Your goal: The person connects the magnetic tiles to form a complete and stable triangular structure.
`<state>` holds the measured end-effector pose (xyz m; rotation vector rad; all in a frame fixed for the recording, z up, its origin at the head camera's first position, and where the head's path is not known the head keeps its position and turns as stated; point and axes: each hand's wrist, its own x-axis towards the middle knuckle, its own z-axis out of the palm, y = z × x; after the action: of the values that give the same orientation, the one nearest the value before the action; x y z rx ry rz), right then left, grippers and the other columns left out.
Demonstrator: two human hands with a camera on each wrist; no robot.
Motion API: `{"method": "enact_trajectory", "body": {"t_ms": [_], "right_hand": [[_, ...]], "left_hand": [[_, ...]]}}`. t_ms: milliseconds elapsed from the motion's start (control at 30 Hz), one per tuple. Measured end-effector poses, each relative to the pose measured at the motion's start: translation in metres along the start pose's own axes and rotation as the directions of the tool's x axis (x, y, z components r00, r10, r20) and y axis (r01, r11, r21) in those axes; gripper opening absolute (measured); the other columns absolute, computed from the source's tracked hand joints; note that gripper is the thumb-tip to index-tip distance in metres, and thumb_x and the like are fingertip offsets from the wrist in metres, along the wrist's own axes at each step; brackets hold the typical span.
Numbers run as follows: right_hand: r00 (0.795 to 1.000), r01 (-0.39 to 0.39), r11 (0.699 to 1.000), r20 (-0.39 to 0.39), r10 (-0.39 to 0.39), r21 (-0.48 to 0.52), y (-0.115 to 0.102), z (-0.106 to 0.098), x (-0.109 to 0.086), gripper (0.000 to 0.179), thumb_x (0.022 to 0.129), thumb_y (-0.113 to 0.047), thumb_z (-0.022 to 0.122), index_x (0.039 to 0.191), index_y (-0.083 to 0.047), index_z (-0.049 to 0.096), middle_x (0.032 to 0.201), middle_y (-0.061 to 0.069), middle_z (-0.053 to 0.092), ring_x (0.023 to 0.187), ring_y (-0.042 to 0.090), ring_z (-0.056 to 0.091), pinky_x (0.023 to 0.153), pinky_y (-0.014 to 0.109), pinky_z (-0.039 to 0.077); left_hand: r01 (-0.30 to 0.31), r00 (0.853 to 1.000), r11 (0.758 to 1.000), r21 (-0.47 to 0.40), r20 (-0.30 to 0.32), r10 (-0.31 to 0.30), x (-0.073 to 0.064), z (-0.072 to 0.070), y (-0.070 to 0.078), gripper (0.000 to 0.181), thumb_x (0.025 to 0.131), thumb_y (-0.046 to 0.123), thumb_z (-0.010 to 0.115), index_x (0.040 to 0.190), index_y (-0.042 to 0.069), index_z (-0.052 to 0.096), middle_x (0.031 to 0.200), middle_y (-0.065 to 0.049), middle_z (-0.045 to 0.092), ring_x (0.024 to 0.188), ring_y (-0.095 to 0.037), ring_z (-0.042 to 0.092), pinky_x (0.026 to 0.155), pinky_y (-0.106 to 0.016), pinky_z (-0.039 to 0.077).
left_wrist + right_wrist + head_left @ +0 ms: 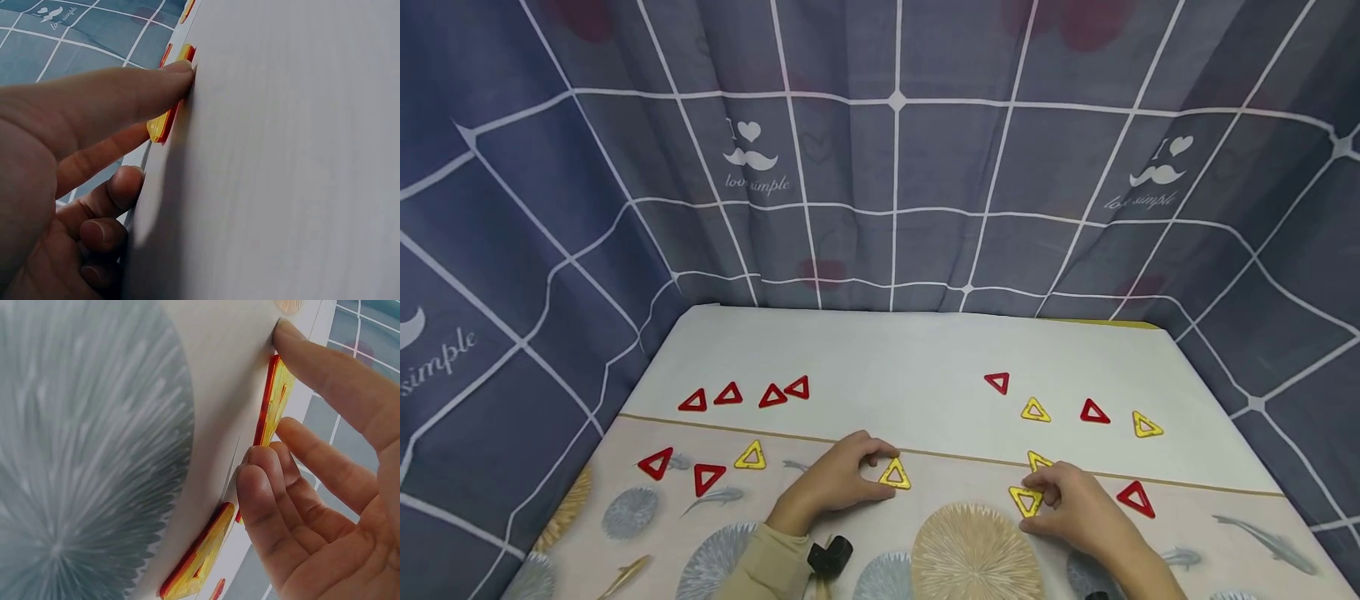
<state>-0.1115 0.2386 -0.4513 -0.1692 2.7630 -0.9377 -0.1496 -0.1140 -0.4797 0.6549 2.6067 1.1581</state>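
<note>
Near the middle of the tabletop, my left hand [842,471] pinches a yellow triangle [895,475] between thumb and fingers. In the left wrist view, this triangle [164,128] is yellow above with a red underside, and the thumb lies over its edge. Further right, my right hand [1075,508] holds another yellow triangle [1025,501] by its edges, thumb at the near side and fingertips at the far side. The right wrist view shows that triangle [273,400] flat, with a red lower layer. Just past the fingers lies one more yellow triangle [1037,461], partly hidden by them.
Several red triangles [727,393] lie at the back left, with a yellow one [751,455] in front. More red [1135,499] and yellow triangles [1146,425] lie at the right. A checked curtain [842,167] surrounds the table, whose cloth [850,358] has printed fish and round motifs.
</note>
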Motion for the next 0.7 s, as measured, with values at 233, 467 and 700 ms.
{"method": "enact_trajectory", "body": {"t_ms": [233,467,700], "right_hand": [[0.998,0.053,0.998,-0.015,-0.053,0.013,-0.0005,-0.0009,-0.0024,0.047,0.059,-0.020,0.098,0.099,-0.006,0.075,0.084,-0.001,0.056,0.075,0.014,0.050,0.066,0.028,0.045],[0.999,0.032,0.999,-0.031,-0.032,0.015,0.0010,0.0007,-0.0012,0.047,0.059,-0.021,0.098,0.098,-0.006,0.076,0.082,-0.001,0.055,0.072,0.013,0.050,0.064,0.028,0.044],[0.999,0.028,1.000,-0.042,-0.028,0.003,0.0014,0.0023,-0.0014,0.039,0.059,-0.021,0.098,0.092,-0.011,0.078,0.080,-0.002,0.054,0.072,0.013,0.049,0.063,0.028,0.043]], "left_hand": [[0.010,1.000,1.000,0.000,-0.007,-0.010,-0.0004,0.0012,0.0000,0.042,0.080,0.027,0.086,0.119,0.018,0.072,0.089,0.004,0.051,0.084,-0.013,0.048,0.076,-0.031,0.038],[0.011,1.000,1.000,-0.004,-0.008,-0.011,-0.0009,0.0021,-0.0007,0.043,0.080,0.028,0.086,0.119,0.019,0.071,0.090,0.004,0.051,0.086,-0.012,0.047,0.077,-0.032,0.038],[0.007,1.000,1.000,-0.003,-0.016,-0.007,-0.0017,0.0015,0.0005,0.042,0.080,0.027,0.086,0.118,0.017,0.071,0.090,0.003,0.051,0.086,-0.013,0.047,0.077,-0.032,0.038]]}}
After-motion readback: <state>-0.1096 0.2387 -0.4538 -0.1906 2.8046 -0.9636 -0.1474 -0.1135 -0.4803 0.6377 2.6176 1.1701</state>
